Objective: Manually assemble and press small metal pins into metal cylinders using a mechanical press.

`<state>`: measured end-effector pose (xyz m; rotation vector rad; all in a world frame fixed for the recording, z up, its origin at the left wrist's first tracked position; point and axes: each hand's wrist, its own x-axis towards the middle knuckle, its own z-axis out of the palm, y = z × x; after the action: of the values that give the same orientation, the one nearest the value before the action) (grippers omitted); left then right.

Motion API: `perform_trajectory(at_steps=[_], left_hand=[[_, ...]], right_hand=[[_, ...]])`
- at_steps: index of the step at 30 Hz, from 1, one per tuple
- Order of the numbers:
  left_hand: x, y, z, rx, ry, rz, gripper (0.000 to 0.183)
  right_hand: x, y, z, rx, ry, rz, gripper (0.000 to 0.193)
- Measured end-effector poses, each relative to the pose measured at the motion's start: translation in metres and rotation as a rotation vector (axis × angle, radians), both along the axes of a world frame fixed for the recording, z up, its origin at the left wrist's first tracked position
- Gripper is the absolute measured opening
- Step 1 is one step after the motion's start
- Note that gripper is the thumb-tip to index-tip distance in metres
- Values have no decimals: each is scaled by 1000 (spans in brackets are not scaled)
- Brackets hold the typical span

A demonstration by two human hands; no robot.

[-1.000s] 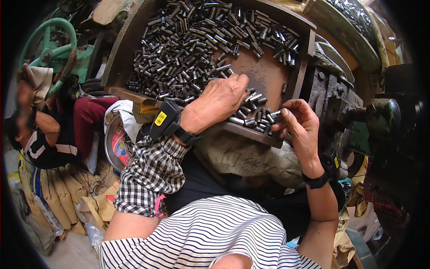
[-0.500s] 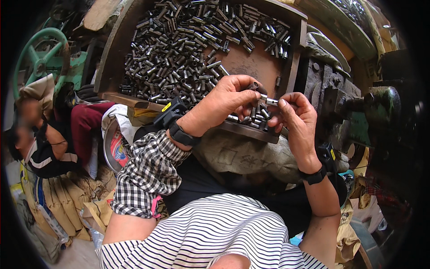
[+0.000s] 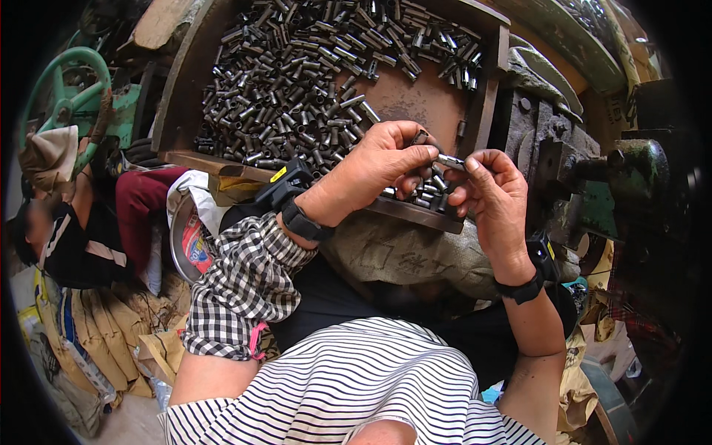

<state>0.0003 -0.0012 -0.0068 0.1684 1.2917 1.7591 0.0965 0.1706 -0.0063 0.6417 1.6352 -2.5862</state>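
Over the near right corner of a wooden tray (image 3: 486,100), my two hands meet at a small shiny metal tube (image 3: 450,161). My left hand (image 3: 378,163) is closed, its thumb and fingers at the tube's left end. A darker short metal sleeve (image 3: 421,137) also pokes up out of that hand. At the other end, my right hand (image 3: 495,200) pinches the shiny tube between thumb and fingertips. Below the hands, several loose metal tubes (image 3: 429,194) lie in the tray corner. A big heap of similar tubes (image 3: 289,96) fills the tray's left and far parts.
On the right stands a dark, oily machine with a round spindle (image 3: 638,170). A green handwheel (image 3: 63,107) is at the far left, near another person (image 3: 89,237). Beside my left sleeve sits a metal basin (image 3: 180,237). A grey sack (image 3: 415,248) lies below the tray.
The shiny tube stays between my hands and is tilted slightly differently. Both hands have barely shifted. At the left, the other person's arm has risen toward the handwheel with a cloth.
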Motion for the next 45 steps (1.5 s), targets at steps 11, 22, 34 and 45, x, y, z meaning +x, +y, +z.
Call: perform_trajectory(at_steps=[11,22,34,45], left_hand=[[7,2,-2,22,39,50,16],[13,5,8,-17,145,-39,14],[6,16,12,13,-3,112,14],[24,-7,23,-89,152,205,13]], right_hand=[[-1,4,1,-89,0,-11,14],[-2,11,6,-171,56,172,12],[21,11,35,254,153,10,17],[232,117,129,1224,448,-1064,43]])
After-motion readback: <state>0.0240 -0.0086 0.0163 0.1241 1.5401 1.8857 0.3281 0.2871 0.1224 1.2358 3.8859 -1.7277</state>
